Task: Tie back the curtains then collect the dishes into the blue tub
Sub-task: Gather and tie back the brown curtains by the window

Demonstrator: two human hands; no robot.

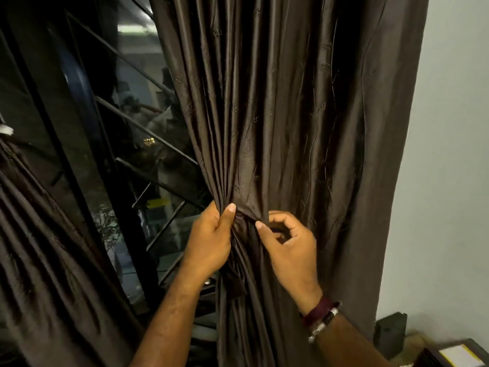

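Tying back the right-hand curtain, dishes not yet begun

The left hand (210,238) grips the gathered brown curtain (285,123) at its waist beside the window grille (137,128); the right hand (288,245) pinches a fold or tie there, which one I cannot tell. Next, likely cinching and securing it. No tub in view

Single head-worn wide-angle view, no second camera, so no overlap. It faced forward and slightly down, sat close to the right curtain (277,115), which filled most of frame centre. Both forearms entered from the bottom edge. Window grille (127,133) took the left side, wall (455,154) the right edge. Straight lines bowed near the borders.
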